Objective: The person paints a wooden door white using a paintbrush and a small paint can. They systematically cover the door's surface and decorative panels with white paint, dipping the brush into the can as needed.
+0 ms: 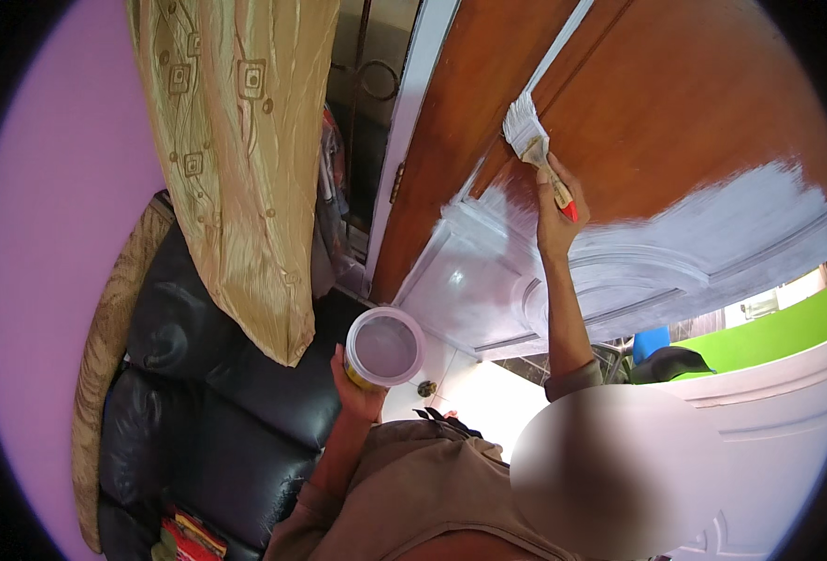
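Note:
My right hand (560, 207) grips a paintbrush (536, 144) by its pale handle with a red end. The white-coated bristles press on a wooden door (659, 119), at the lower end of a white stripe along its panel groove. Brown wood shows on the upper part of the door, while the lower panels (469, 273) bear thin, streaky white paint. In my left hand (358, 396) is a plastic paint tub (385, 347), held upright at waist height with its mouth uncovered. Pale paint or residue shows inside it; the depth is hard to tell.
A black leather sofa (245, 407) stands at my left, with folded red cloth (192, 536) on it. Above it hangs a gold curtain (245, 175) beside a window grille (378, 78). A small dark round object (426, 388) lies on the tiled floor. A white door (771, 442) is at right.

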`<state>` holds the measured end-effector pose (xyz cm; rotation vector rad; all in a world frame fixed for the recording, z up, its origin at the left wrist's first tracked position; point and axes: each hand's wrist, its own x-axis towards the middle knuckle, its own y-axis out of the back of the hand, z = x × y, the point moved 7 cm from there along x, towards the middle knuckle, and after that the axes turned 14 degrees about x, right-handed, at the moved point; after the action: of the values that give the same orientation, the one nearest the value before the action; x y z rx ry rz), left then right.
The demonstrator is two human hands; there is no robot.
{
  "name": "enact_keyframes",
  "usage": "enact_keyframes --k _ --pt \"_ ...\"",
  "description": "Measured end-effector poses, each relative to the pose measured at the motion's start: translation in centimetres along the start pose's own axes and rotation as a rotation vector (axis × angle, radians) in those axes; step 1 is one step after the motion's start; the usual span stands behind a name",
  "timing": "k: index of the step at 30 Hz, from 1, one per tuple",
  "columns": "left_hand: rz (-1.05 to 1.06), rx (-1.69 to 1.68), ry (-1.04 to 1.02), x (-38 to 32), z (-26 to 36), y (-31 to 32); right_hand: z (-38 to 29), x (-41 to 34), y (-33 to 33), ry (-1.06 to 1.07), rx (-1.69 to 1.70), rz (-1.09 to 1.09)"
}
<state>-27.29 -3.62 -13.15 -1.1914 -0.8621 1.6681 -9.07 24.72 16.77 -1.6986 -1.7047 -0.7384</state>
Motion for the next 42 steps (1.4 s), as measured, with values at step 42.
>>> enact_keyframes --k 42 --pt "-0.082 -0.198 0.021 -0.5 -0.6 3.2 4.1 -6.6 -0.4 -0.05 -0.036 -0.092"
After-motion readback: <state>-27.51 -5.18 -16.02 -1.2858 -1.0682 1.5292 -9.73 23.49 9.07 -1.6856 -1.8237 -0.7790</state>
